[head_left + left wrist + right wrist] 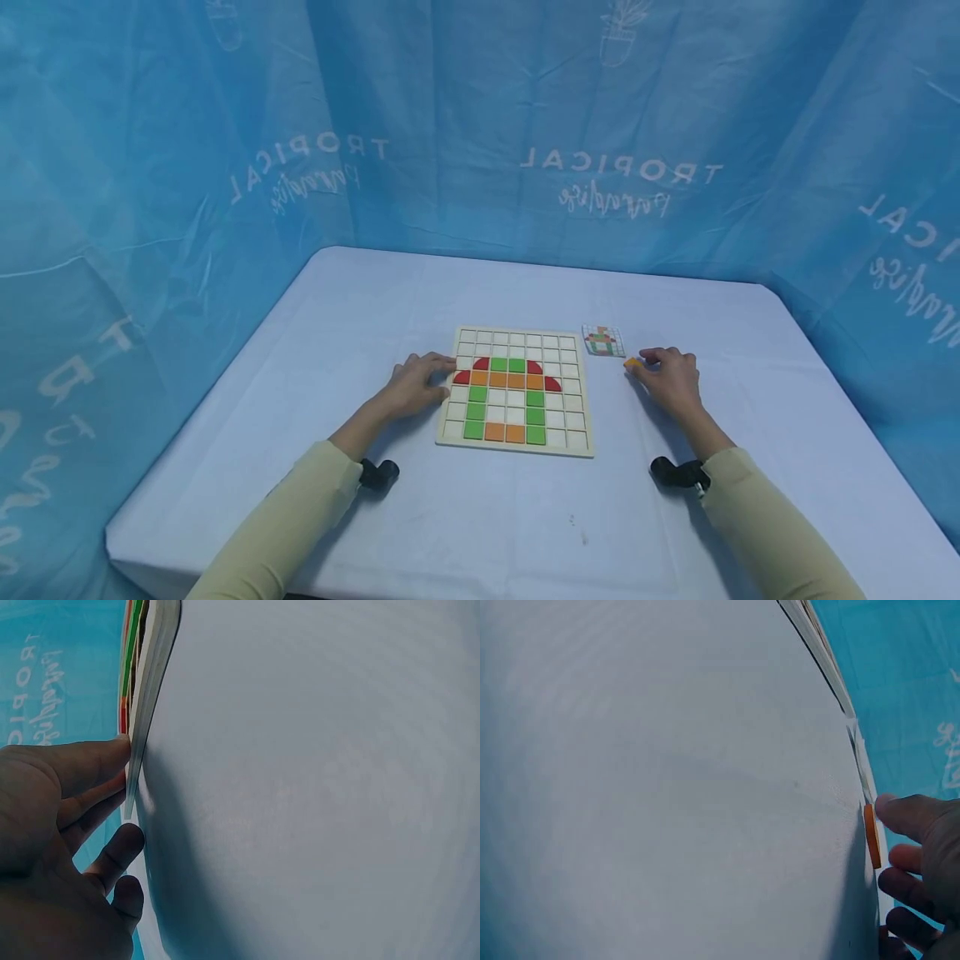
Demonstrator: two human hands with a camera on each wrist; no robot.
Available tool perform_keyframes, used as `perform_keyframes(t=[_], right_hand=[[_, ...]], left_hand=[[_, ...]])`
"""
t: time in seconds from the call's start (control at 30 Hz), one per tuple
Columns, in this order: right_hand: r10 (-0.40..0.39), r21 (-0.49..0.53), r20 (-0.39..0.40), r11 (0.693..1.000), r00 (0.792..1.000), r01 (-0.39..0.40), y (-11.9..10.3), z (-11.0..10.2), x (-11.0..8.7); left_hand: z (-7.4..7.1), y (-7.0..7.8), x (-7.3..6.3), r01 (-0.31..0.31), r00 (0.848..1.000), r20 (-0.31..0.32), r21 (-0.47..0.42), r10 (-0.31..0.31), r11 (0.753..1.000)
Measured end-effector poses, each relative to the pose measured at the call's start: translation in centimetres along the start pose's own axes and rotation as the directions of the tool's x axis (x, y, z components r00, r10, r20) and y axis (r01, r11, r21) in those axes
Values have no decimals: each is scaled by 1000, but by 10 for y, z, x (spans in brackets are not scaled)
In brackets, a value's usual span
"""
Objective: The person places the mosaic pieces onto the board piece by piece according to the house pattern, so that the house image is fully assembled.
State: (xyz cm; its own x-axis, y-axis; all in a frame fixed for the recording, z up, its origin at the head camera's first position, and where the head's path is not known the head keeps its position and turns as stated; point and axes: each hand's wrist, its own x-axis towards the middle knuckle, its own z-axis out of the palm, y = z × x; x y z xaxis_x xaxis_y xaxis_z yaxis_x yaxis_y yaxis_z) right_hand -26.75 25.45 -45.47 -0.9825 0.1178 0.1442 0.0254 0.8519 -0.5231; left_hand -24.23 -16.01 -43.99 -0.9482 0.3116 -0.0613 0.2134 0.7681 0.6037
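A wooden grid board (pixel 513 446) lies flat on the table with green and orange square tiles and red rounded tiles set in its squares. My left hand (pixel 412 386) rests at the board's left edge, its fairly straight fingers touching the rim, as the left wrist view also shows. To the right of the board, my right hand (pixel 670 382) pinches a small orange tile (pixel 633 363) between thumb and fingers, low over the tabletop. Edge-on in the right wrist view, the orange tile (pixel 871 836) appears beside the thumb tip.
A small pattern card (pixel 603 341) lies just past the board's right edge, near the right hand. White cloth covers the table (pixel 480 517). Blue printed curtains (pixel 480 125) hang behind it and at the sides.
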Motion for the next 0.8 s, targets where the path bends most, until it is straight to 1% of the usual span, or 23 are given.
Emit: perform_keyframes(t=[0.17, 0.3, 0.6, 0.8], right_hand=[[-48, -37, -20, 998, 999, 47, 3, 2, 1], [-71, -71, -16, 995, 997, 69, 4, 3, 2], [-62, -76, 19, 995, 998, 63, 2, 2, 1], [-67, -69, 25, 995, 997, 69, 3, 3, 2]], left_hand=[[1, 0, 0, 0, 1000, -6, 7, 0, 1000], [1, 0, 0, -2, 1000, -4, 8, 2, 1000], [1, -1, 0, -7, 1000, -8, -7, 7, 1000], [1, -1, 0, -11, 1000, -11, -9, 11, 1000]])
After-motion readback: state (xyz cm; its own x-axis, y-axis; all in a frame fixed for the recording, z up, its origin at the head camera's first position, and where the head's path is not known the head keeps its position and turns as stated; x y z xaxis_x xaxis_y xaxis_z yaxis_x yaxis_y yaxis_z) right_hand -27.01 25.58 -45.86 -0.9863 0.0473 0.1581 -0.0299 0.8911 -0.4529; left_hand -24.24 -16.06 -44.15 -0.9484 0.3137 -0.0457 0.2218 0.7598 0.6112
